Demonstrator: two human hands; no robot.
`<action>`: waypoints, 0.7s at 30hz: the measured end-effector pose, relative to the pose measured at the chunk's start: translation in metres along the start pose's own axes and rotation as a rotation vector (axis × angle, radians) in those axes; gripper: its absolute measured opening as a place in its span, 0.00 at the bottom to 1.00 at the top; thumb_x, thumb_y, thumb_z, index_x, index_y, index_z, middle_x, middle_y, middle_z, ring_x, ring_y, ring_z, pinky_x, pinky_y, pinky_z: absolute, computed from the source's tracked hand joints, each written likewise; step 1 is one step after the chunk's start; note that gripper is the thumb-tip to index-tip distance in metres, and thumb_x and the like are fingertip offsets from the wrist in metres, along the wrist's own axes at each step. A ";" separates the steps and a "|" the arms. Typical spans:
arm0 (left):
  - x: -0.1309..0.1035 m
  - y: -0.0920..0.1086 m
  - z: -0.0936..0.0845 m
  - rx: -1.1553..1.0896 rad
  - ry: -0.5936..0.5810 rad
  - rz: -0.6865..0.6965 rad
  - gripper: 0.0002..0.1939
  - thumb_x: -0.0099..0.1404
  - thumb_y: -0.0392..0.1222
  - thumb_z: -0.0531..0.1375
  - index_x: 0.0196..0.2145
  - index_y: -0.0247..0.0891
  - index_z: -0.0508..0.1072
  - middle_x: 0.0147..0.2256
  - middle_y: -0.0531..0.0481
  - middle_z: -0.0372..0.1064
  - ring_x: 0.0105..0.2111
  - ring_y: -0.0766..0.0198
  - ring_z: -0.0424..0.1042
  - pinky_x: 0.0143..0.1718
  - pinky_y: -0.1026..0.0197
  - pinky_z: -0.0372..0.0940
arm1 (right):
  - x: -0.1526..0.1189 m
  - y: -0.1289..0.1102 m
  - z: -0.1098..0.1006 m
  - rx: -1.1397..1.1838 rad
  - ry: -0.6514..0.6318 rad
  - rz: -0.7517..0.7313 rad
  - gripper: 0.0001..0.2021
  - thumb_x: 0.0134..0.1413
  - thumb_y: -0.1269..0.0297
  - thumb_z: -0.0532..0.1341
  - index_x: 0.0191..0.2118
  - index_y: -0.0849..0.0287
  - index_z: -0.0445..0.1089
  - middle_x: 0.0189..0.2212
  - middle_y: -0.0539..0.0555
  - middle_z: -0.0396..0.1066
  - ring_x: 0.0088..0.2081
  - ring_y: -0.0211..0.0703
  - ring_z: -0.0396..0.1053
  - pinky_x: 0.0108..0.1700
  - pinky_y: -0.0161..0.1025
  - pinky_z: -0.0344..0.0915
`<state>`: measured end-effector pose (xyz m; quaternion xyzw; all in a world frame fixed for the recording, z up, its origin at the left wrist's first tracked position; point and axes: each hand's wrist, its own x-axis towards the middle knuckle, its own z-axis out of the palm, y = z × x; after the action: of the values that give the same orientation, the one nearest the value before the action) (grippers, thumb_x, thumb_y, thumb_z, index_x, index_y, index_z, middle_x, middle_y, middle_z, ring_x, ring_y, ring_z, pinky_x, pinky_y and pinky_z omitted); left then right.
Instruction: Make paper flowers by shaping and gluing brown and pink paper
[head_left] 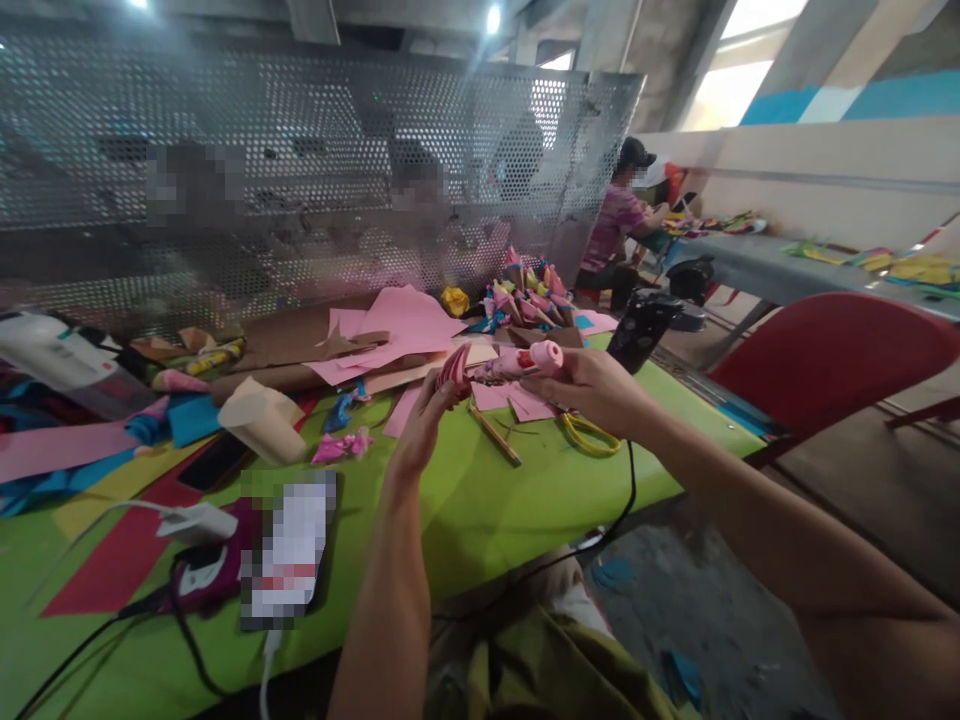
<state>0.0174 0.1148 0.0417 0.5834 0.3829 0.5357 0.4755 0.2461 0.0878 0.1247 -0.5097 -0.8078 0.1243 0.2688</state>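
Observation:
My left hand (421, 425) is closed around a red and pink layered paper piece (454, 368) that fans out above the fingers. In my right hand (596, 385) is a pink paper roll (546, 357), its round end facing right and a red patch on its side. The two pieces meet or nearly meet between my hands; whether they are joined I cannot tell. Below them on the green table (472, 520) lie a pencil-like stick (495, 434), pink paper pieces (531, 402) and a loop of yellow bands (589, 436).
Pink paper sheets (397, 325) and a pile of small colourful paper cones (525, 295) lie behind. To the left are a cream roll (262, 418), a charging phone (292, 545) and a power strip (206, 570). A red chair (840, 365) stands right; a person (619, 225) sits beyond.

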 end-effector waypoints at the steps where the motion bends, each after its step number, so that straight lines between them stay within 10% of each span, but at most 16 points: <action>1: 0.001 -0.001 -0.001 0.005 0.003 -0.001 0.23 0.66 0.56 0.57 0.53 0.43 0.73 0.54 0.47 0.71 0.57 0.53 0.66 0.58 0.53 0.61 | 0.000 -0.001 0.000 0.006 -0.003 0.010 0.19 0.61 0.48 0.58 0.35 0.61 0.73 0.22 0.49 0.64 0.24 0.37 0.57 0.29 0.37 0.49; 21: 0.004 -0.011 -0.004 0.002 0.020 -0.033 0.27 0.66 0.55 0.57 0.60 0.45 0.69 0.58 0.47 0.69 0.60 0.51 0.64 0.62 0.51 0.58 | 0.002 -0.006 0.001 -0.071 0.020 -0.026 0.13 0.61 0.54 0.60 0.34 0.59 0.72 0.28 0.53 0.72 0.29 0.40 0.64 0.32 0.37 0.52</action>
<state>0.0142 0.1218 0.0324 0.5722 0.3976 0.5331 0.4798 0.2400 0.0873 0.1277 -0.5096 -0.8154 0.0871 0.2604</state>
